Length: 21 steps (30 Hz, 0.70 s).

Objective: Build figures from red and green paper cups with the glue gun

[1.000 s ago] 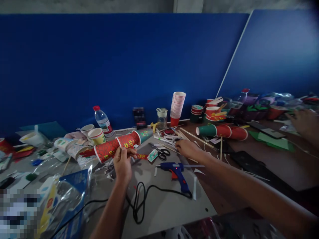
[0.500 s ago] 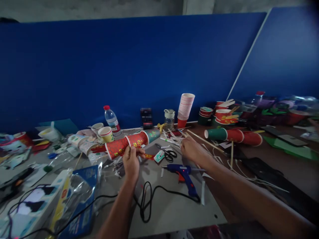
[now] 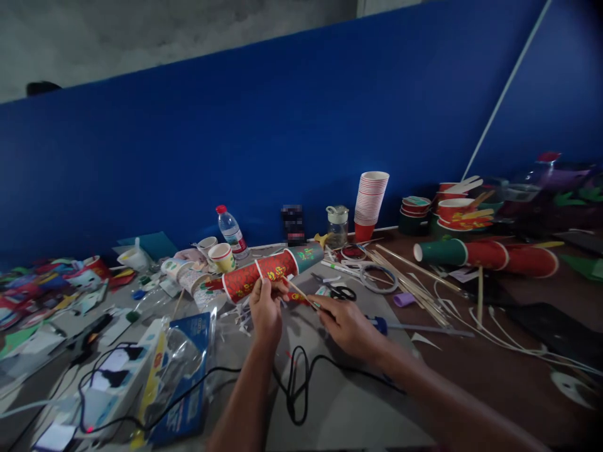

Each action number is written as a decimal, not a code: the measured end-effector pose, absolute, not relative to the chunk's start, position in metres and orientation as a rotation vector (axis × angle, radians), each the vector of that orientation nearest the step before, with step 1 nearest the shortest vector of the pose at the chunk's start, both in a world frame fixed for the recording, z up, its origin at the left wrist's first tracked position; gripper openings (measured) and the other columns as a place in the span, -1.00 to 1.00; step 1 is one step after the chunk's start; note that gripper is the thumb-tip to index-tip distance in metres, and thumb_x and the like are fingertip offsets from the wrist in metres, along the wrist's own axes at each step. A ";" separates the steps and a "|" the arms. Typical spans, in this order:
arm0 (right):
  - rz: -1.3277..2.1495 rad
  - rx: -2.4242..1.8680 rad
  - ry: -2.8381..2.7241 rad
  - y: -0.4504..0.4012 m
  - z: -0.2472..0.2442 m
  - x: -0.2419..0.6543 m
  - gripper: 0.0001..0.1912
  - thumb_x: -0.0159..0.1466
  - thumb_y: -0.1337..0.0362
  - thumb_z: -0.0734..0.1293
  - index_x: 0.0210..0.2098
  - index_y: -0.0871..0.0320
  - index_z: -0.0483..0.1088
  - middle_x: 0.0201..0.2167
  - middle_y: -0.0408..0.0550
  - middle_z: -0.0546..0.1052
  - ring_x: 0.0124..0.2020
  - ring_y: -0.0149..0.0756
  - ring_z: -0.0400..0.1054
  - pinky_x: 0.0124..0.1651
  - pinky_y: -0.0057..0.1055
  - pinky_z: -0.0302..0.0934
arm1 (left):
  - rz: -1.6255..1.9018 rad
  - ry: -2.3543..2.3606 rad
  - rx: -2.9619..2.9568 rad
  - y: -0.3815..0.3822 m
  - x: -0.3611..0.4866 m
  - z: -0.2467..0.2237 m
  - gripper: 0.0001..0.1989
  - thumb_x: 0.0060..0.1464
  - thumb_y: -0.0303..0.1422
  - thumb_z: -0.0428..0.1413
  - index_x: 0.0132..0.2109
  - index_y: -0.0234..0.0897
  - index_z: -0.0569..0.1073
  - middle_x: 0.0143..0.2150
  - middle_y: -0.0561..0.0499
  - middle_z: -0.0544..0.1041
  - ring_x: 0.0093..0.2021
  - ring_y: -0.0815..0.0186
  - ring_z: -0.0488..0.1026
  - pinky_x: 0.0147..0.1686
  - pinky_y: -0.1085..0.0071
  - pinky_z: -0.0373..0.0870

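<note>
A joined row of paper cups [image 3: 242, 280], red with yellow print and a green one at the right end, is held above the table in my left hand [image 3: 267, 309], whose fingers pinch its underside. My right hand [image 3: 346, 323] grips a thin wooden stick [image 3: 300, 293], its far end at the cups beside my left fingertips. Just behind my right hand lie black scissors [image 3: 343, 292]. The blue glue gun [image 3: 378, 324] is mostly hidden under my right hand and forearm.
Wooden sticks [image 3: 414, 285] and a second cup row [image 3: 485, 256] lie at the right. Behind stand a cup stack [image 3: 371, 204], a glass jar [image 3: 337, 226] and a water bottle [image 3: 232, 233]. A black cable [image 3: 301, 383] loops in front; a power strip [image 3: 117, 383] sits left.
My right hand has come left from the pile of sticks with a stick in it, up to the cups. The view has turned, so the scene sits differently. My left hand still holds the cups.
</note>
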State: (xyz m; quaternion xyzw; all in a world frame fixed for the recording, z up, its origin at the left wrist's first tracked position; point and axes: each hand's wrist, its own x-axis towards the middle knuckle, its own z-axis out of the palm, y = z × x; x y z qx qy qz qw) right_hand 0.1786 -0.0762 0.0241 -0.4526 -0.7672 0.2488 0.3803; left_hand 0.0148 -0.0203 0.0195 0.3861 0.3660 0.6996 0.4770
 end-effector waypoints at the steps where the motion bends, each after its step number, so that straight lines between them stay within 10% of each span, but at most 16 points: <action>1: 0.648 -1.148 -1.947 -0.075 0.024 0.177 -0.54 0.26 0.42 0.15 0.12 0.13 0.37 -0.08 0.02 0.58 -0.12 -0.23 0.48 -0.06 -0.39 0.28 | 1.705 0.897 0.944 -0.020 0.015 0.019 -0.71 0.05 -0.17 0.11 -0.50 -0.28 0.34 -0.60 0.07 0.43 -0.63 0.46 0.30 -0.58 0.52 0.24; 6: 0.719 -1.108 -1.889 -0.072 0.023 0.175 -0.55 0.25 0.41 0.15 0.09 0.15 0.40 -0.09 0.01 0.58 -0.18 -0.24 0.47 -0.13 -0.40 0.27 | 1.711 0.899 0.970 -0.020 0.016 0.017 -0.68 0.04 -0.17 0.12 -0.52 -0.30 0.35 -0.61 0.07 0.44 -0.66 0.48 0.28 -0.61 0.53 0.19; 13: 1.366 -1.073 -1.295 -0.066 0.014 0.171 -0.66 0.17 0.28 0.26 -0.08 0.17 0.48 -0.67 -0.26 0.34 -0.71 -0.54 0.02 -0.63 -0.56 -0.09 | 1.697 0.852 1.025 -0.019 0.019 0.012 -0.66 0.04 -0.15 0.14 -0.53 -0.28 0.34 -0.64 0.12 0.42 -0.68 0.49 0.27 -0.56 0.49 0.26; 21: 1.818 -0.743 -0.787 -0.065 0.020 0.173 -0.73 0.04 0.26 0.41 -0.25 0.22 0.49 -0.65 -0.26 0.32 -0.75 -0.66 -0.11 -0.68 -0.60 -0.34 | 1.674 0.884 1.078 -0.021 0.021 0.012 -0.68 0.07 -0.15 0.10 -0.50 -0.28 0.34 -0.60 0.12 0.45 -0.68 0.48 0.28 -0.43 0.42 0.37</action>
